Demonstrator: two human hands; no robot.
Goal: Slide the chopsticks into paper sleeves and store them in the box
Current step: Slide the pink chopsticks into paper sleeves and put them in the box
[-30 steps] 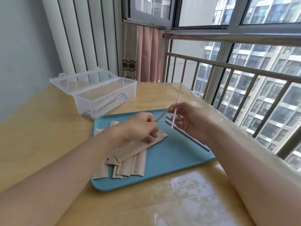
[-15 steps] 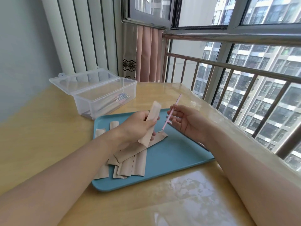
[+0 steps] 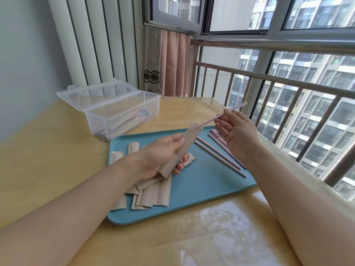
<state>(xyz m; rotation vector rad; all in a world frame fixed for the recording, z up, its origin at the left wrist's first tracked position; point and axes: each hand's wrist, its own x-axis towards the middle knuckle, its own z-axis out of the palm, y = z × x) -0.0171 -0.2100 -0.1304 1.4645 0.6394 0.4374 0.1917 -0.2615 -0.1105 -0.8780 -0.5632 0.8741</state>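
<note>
a: what's the left hand (image 3: pixel 163 150) doing?
b: fingers gripping a paper sleeve (image 3: pixel 182 148) above the tray (image 3: pixel 201 181).
a: right hand (image 3: pixel 236 133)?
b: fingers pinching a pink chopstick (image 3: pixel 221 116), tip touching sleeve's mouth. box (image 3: pixel 123 114) sitting open on bench (image 3: pixel 57 150).

The left hand (image 3: pixel 163 152) at frame centre grips with curled fingers; the right hand (image 3: pixel 237 131), higher right, pinches with fingertips.

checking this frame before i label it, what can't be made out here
- Head view: how far the pink chopstick has entered the paper sleeve; the sleeve mouth hides its tip.
- Head view: how many items lie in the clear plastic box; its cloudy walls blur them.
- Head view: the count of spare sleeves on the blue tray; the left hand and forearm cover some.
- Head view: the loose chopsticks' far ends, behind the right hand.
</note>
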